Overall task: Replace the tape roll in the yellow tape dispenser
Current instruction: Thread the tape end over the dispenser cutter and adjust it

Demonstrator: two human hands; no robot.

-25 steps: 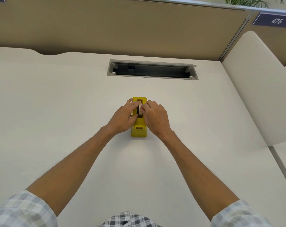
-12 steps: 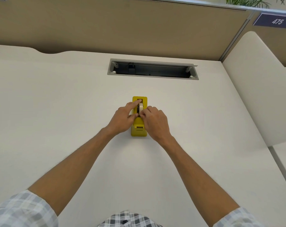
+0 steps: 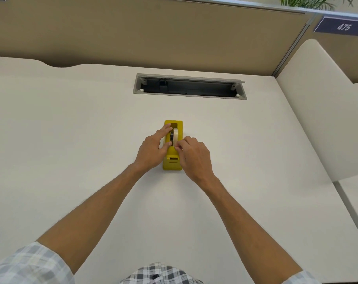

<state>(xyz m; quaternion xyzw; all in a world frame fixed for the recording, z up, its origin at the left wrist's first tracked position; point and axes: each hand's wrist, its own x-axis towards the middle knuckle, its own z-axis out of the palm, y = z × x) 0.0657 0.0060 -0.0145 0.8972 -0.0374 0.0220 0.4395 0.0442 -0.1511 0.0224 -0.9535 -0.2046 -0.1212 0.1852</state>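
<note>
Yellow plastic tape dispenser (image 3: 173,158) stands mid-worktop (image 3: 71,140), pale tape roll (image 3: 175,134) seated in it. Left hand (image 3: 151,151) pinches the roll's side; right hand (image 3: 194,156) pinches near its front, fingertips hidden. Since a second ago, the right hand has drawn back, uncovering the roll.

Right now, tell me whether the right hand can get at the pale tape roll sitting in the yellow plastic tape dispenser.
Probably yes. The right hand has its fingertips at the near edge of the pale tape roll in the yellow plastic tape dispenser. The left hand covers only the roll's left side.
</note>
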